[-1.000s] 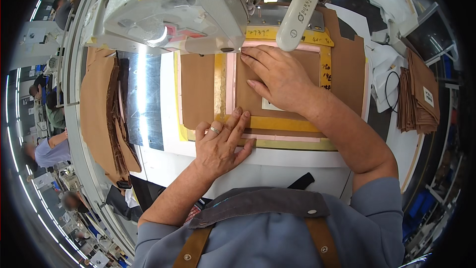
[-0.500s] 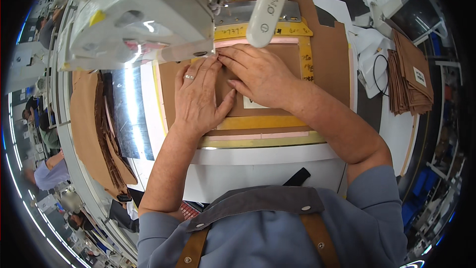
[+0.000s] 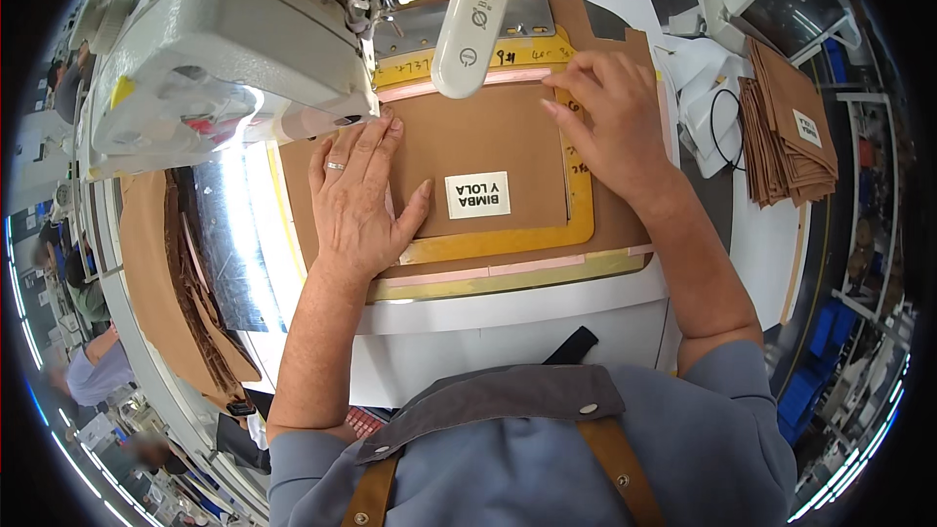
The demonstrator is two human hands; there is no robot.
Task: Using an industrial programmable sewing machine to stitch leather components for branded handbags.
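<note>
My left hand [image 3: 356, 200], a ring on one finger, lies flat on a brown leather-like panel [image 3: 478, 141] with its thumb spread. Its fingertips are close to the needle area of a white sewing machine [image 3: 215, 54]. A yellow frame [image 3: 583, 185] with handwritten marks surrounds the panel, and a white label [image 3: 478, 195] with dark print sits on it. Over the frame's far right corner is my right hand [image 3: 617, 122], thumb and index finger apart, nothing visible between them. Pink strips [image 3: 468, 86] run along the panel's far edge and the near edge of the larger brown sheet.
A white elongated machine part [image 3: 475, 20] hangs over the far side of the frame. At right lies a stack of brown panels [image 3: 793, 127] beside white material and a black cable [image 3: 717, 141]. Brown pieces [image 3: 166, 273] are piled at left. People sit farther left.
My right hand has moved right, away from the left hand, and lifted, uncovering the label and panel. The left hand still rests by the needle area; the whole view has shifted slightly.
</note>
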